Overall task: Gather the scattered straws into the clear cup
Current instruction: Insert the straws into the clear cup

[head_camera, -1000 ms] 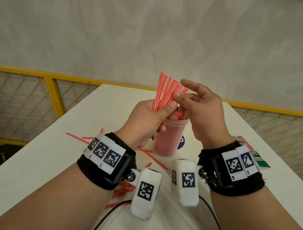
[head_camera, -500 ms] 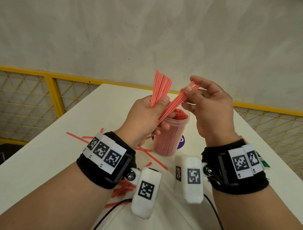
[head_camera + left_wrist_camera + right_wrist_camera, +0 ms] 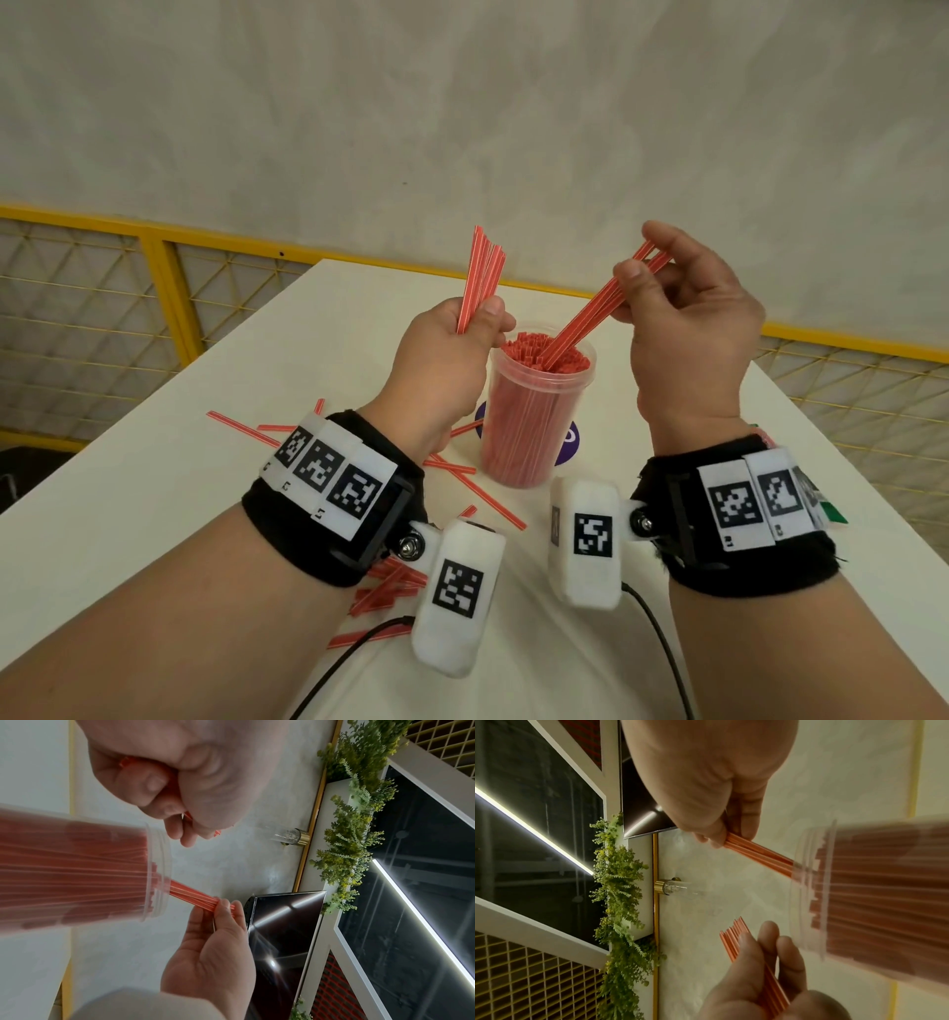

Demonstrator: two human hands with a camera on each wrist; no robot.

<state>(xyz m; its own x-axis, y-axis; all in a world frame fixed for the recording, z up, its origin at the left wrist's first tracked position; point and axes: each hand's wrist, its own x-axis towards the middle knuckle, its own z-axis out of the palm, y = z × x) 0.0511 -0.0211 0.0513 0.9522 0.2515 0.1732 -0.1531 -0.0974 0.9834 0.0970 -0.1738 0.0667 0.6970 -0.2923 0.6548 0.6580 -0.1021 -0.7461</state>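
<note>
The right hand (image 3: pixel 688 329) pinches a few straws (image 3: pixel 580 329), lower ends entering the packed clear cup (image 3: pixel 534 411) below its grip. The left hand (image 3: pixel 452 360) clasps a spare bundle (image 3: pixel 480 280). Light, thin and probably bendable, they are best held mid-length. More lie on the worktop (image 3: pixel 154 488).

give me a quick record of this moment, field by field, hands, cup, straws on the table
left hand: grips a bundle of straws, upright, beside the cup
right hand: pinches a few straws, slanted, lower ends at the cup's mouth
clear cup: upright on the white table, packed with red straws
loose straws: several lie scattered on the table near the left wrist
</note>
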